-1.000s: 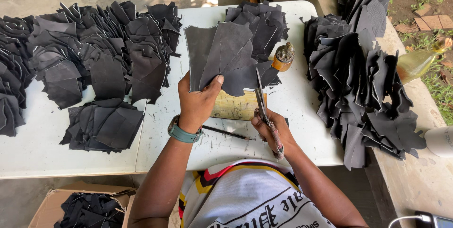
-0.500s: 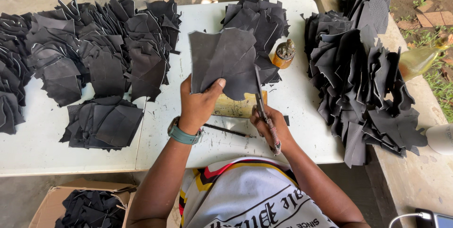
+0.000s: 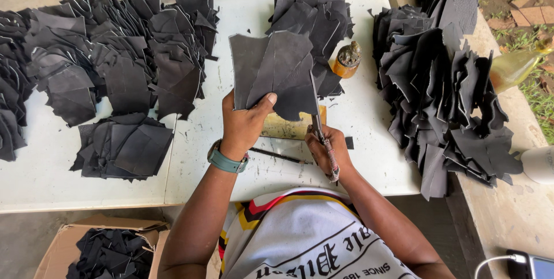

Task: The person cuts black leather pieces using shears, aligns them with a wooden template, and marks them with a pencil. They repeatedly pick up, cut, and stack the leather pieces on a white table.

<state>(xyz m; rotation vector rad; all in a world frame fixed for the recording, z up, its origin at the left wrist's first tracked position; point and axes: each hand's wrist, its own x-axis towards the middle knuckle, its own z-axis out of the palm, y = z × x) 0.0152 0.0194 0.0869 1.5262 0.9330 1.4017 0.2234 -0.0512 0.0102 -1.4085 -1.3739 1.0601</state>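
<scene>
My left hand (image 3: 245, 124) grips a flat dark grey leather piece (image 3: 271, 71) by its lower edge and holds it up above the white table (image 3: 369, 158). My right hand (image 3: 330, 153) is closed on a pair of scissors (image 3: 319, 122), whose blades point up against the right edge of that piece. A teal wristband sits on my left wrist. Under the hands lies a yellowish block (image 3: 288, 129) and a thin dark rod (image 3: 280, 155).
Cut leather pieces lie in stacks at the left (image 3: 115, 77), back centre (image 3: 314, 16) and right (image 3: 444, 88). A small brown pot (image 3: 347, 60) stands beside the centre stack. A cardboard box (image 3: 109, 250) of scraps sits below the table. A phone (image 3: 534, 266) lies lower right.
The leather piece has been turned and shifted slightly in my left hand. The scissor blades have moved up to its right edge.
</scene>
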